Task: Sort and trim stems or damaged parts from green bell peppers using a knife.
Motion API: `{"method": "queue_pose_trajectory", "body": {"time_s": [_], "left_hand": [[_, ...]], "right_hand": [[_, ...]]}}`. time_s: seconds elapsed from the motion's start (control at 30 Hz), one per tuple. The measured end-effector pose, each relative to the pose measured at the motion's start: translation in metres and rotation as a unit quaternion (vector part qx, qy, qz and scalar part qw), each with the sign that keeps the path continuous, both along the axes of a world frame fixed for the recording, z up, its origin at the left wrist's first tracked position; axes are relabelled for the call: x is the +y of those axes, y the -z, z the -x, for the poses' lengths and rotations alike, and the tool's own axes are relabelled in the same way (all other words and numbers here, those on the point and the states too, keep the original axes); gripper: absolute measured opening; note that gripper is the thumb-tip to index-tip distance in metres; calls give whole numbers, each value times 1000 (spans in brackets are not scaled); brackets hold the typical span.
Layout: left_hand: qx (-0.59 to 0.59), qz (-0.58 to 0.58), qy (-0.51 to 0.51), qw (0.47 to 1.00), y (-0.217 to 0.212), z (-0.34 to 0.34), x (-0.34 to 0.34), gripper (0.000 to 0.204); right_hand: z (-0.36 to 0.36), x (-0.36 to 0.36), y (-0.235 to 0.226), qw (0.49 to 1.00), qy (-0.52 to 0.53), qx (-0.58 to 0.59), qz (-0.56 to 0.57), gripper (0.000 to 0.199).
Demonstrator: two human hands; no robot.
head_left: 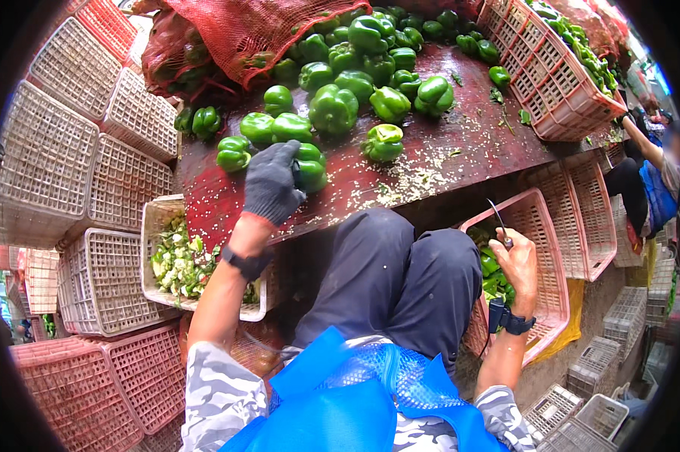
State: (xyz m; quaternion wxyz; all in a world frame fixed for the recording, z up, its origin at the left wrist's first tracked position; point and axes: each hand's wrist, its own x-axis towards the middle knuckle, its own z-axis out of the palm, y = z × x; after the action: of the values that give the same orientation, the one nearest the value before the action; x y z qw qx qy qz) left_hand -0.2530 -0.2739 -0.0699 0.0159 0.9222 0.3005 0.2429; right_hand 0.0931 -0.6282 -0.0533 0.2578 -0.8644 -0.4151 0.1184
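My left hand, in a dark grey knit glove, is over the table's near edge with its fingers curled round the side of a green bell pepper. Bare, my right hand grips the dark handle of a small knife with a thin curved blade, beside my right knee. Around the gloved hand lie more whole peppers, among them a smaller pepper to its left. One pepper with a pale cut top sits farther right.
Pale seeds litter the dark red table. Behind are heaped peppers and a red mesh sack. A crate of trimmings stands left, a pink crate with green peppers right, and a tilted crate far right. Stacked crates line the left.
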Motion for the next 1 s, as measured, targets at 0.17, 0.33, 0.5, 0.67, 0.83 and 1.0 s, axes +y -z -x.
{"method": "queue_pose_trajectory", "body": {"time_s": [0.17,0.33,0.5,0.67,0.83,1.0], "left_hand": [[123,-32,-35,991,8,-26,9,56],[64,159,-28,985,17,-13,2,51],[-15,174,-6,985,17,-8,4,58],[-117,296,29,948,-20,-11,-8,63],[-135,114,257,950,-78,-61,-62,67],[-138,101,379,909,-119,-132,-121,73]], "right_hand": [[8,-4,-6,998,26,64,-14,34],[4,-10,-1,994,41,104,-15,33],[9,2,-16,990,52,123,-51,31],[26,15,-58,957,88,221,-167,32],[53,44,-80,850,-66,446,-273,50],[63,55,-79,812,-135,501,-268,50]]}}
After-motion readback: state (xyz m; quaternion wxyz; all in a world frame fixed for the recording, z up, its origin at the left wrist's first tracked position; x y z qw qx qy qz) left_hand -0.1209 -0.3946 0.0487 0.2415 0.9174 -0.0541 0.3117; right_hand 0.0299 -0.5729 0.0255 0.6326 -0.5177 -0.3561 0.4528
